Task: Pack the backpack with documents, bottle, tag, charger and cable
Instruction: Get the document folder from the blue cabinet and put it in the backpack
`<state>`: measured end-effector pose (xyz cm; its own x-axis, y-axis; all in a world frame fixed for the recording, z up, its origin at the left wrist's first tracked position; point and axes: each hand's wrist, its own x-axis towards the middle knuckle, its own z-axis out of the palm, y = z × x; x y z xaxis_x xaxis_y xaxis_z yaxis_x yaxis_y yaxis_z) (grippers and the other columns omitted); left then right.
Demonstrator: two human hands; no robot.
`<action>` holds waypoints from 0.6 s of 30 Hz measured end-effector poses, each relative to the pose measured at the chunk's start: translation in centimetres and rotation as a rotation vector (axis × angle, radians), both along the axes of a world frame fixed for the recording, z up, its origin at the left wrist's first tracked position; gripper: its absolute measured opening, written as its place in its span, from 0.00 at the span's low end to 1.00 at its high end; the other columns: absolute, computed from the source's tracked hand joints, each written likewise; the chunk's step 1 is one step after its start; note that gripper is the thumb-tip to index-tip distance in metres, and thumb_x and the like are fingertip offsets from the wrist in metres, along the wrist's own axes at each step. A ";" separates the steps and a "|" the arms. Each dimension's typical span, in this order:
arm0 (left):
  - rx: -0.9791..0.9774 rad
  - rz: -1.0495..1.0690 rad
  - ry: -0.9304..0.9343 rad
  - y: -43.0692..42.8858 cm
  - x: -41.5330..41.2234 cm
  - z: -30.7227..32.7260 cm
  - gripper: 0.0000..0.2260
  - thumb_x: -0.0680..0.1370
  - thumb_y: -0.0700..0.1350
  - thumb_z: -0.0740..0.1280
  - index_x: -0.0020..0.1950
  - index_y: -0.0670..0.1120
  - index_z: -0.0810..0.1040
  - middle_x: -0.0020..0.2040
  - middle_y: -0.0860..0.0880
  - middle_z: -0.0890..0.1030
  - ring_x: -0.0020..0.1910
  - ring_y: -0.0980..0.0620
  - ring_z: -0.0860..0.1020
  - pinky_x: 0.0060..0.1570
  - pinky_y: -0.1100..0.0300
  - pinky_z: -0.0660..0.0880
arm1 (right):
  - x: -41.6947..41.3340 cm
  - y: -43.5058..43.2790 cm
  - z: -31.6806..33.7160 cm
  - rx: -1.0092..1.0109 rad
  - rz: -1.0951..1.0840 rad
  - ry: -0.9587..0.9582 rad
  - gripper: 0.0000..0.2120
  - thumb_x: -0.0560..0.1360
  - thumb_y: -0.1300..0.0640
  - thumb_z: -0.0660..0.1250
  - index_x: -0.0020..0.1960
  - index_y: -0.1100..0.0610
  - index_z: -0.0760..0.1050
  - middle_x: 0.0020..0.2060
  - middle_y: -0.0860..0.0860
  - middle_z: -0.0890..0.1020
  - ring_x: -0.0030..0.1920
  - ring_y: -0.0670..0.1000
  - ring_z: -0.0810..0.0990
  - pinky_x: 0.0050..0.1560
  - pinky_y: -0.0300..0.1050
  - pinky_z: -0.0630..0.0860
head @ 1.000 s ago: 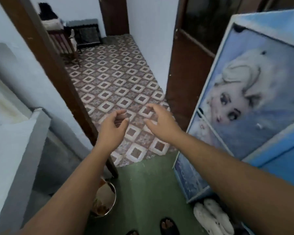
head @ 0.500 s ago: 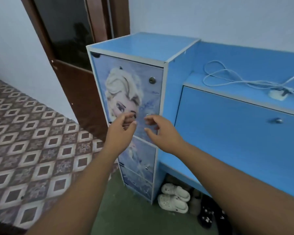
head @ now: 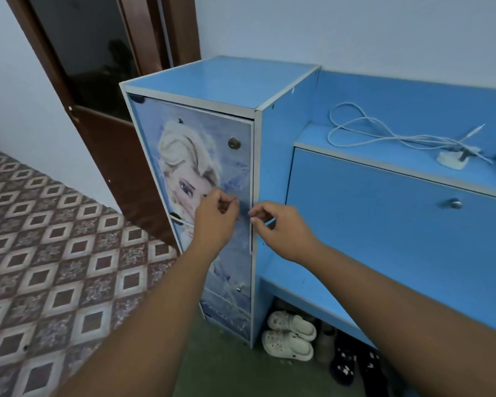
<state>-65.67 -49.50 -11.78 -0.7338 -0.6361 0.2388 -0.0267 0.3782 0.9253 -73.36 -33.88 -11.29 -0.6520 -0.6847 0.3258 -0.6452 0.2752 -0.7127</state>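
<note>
A white cable (head: 384,133) lies in loose loops on the blue desk's shelf (head: 341,144), running to a white charger (head: 451,161) at the right. My left hand (head: 215,222) is held in front of the printed cabinet door (head: 212,156), fingers curled, with nothing visible in it. My right hand (head: 281,230) is beside it, with its curled fingertips at the door's right edge. Whether it grips that edge is unclear. No backpack, documents, bottle or tag are in view.
The tall blue cabinet (head: 226,78) stands against the blue desk with a knobbed flap front (head: 454,204). White clogs (head: 292,336) and dark slippers (head: 347,365) sit under the desk. A brown door (head: 103,81) is behind on the left, above patterned floor tiles (head: 55,253).
My view has swung right from the doorway and tiled floor to the blue cabinet and desk. Both hands have closed in on the cabinet door, and their fingers have curled tighter.
</note>
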 end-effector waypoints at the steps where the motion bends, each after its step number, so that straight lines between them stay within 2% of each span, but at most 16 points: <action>1: 0.002 0.005 0.020 -0.1 0.8 -0.1 0.10 0.78 0.42 0.68 0.38 0.51 0.72 0.37 0.42 0.81 0.39 0.40 0.82 0.45 0.39 0.81 | 0.1 -0.3 0.1 -0.007 0.006 0.001 0.05 0.79 0.59 0.68 0.53 0.56 0.82 0.41 0.45 0.83 0.42 0.38 0.80 0.41 0.28 0.75; 5: 0.101 0.054 0.138 -2.5 6.0 -1.7 0.09 0.74 0.41 0.67 0.34 0.46 0.72 0.33 0.38 0.79 0.31 0.50 0.77 0.33 0.55 0.79 | 0.8 -1.7 0.2 -0.040 -0.012 0.016 0.05 0.79 0.61 0.67 0.52 0.58 0.82 0.39 0.45 0.81 0.38 0.41 0.79 0.40 0.28 0.72; 8: 0.212 0.120 0.162 -6.0 10.1 -3.2 0.14 0.78 0.36 0.66 0.34 0.51 0.75 0.31 0.47 0.80 0.30 0.51 0.76 0.32 0.58 0.76 | 1.6 -3.3 0.1 -0.027 0.009 0.027 0.08 0.79 0.61 0.67 0.56 0.59 0.81 0.46 0.48 0.82 0.44 0.44 0.80 0.46 0.33 0.75; 10: 0.309 0.161 0.219 -8.4 12.4 -3.8 0.15 0.81 0.36 0.65 0.37 0.50 0.76 0.35 0.44 0.80 0.33 0.47 0.74 0.36 0.49 0.74 | 2.3 -5.0 0.0 0.019 0.019 -0.016 0.15 0.79 0.59 0.67 0.65 0.59 0.76 0.57 0.50 0.80 0.55 0.46 0.79 0.57 0.38 0.76; 11: 0.353 0.166 0.245 -9.6 13.5 -3.9 0.11 0.82 0.39 0.65 0.40 0.47 0.77 0.36 0.43 0.80 0.33 0.46 0.73 0.35 0.48 0.73 | 2.5 -6.1 0.0 0.020 0.008 -0.042 0.19 0.79 0.59 0.68 0.68 0.59 0.73 0.61 0.49 0.77 0.60 0.46 0.76 0.62 0.35 0.73; 13: 0.395 0.155 0.246 -11.7 14.9 -3.8 0.10 0.83 0.43 0.65 0.44 0.42 0.77 0.34 0.45 0.82 0.30 0.45 0.72 0.30 0.52 0.71 | 2.9 -8.2 0.0 -0.035 -0.075 -0.122 0.25 0.77 0.59 0.71 0.72 0.59 0.68 0.59 0.47 0.71 0.62 0.46 0.72 0.60 0.28 0.66; 15: 0.424 0.135 0.224 -12.9 15.6 -3.3 0.09 0.84 0.43 0.65 0.48 0.42 0.82 0.37 0.46 0.86 0.30 0.46 0.80 0.29 0.55 0.78 | 2.2 -10.3 0.0 -0.080 -0.215 -0.293 0.35 0.76 0.57 0.73 0.77 0.59 0.60 0.63 0.49 0.70 0.66 0.51 0.71 0.62 0.34 0.67; 17: 0.456 0.112 0.221 -13.6 15.9 -2.8 0.08 0.84 0.42 0.64 0.55 0.43 0.84 0.43 0.45 0.88 0.36 0.48 0.85 0.34 0.55 0.83 | 0.9 -12.3 0.2 -0.077 -0.331 -0.494 0.45 0.76 0.53 0.73 0.81 0.58 0.47 0.75 0.54 0.66 0.73 0.56 0.68 0.71 0.44 0.67; 18: 0.463 0.098 0.223 -13.8 16.0 -2.7 0.09 0.84 0.42 0.64 0.56 0.43 0.84 0.45 0.45 0.88 0.38 0.48 0.86 0.36 0.54 0.84 | 0.2 -13.2 0.3 -0.074 -0.368 -0.555 0.48 0.76 0.51 0.73 0.82 0.57 0.43 0.77 0.55 0.63 0.74 0.57 0.67 0.72 0.45 0.66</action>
<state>-49.70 -63.32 -14.44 -0.6289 -0.7751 0.0606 0.1758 -0.0658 0.9822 -73.17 -47.03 -11.01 -0.9232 -0.3743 -0.0873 -0.0510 0.3445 -0.9374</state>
